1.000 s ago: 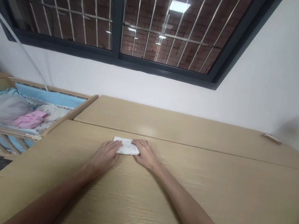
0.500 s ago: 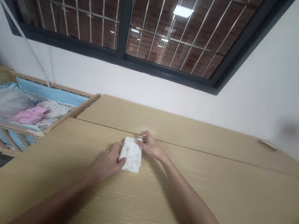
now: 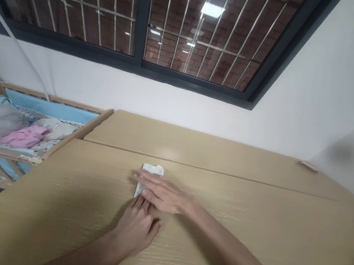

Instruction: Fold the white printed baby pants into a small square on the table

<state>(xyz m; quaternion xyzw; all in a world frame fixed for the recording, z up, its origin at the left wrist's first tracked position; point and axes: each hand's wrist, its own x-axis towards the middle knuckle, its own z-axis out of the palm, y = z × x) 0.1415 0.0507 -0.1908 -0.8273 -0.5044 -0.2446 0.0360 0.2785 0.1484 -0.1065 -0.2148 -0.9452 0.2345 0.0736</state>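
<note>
A small folded white cloth [image 3: 152, 170] with a faint print lies on the light wooden table [image 3: 249, 227], its long side running away from me. My right hand [image 3: 163, 194] rests flat across the cloth with fingers stretched out to the left, covering its near part. My left hand [image 3: 136, 226] lies palm down just below, its fingertips touching the cloth's near end under the right hand. Only the far end of the cloth shows.
A wooden baby cot [image 3: 44, 133] with blue lining, pink and grey bedding stands against the table's left edge. A white wall with a barred dark-framed window [image 3: 142, 20] rises behind. A small flat object [image 3: 308, 166] lies at the table's far right.
The cloth went from lying crosswise to lengthwise. Both hands, which held it by its ends and lifted it, now press it flat, the right hand laid over it.
</note>
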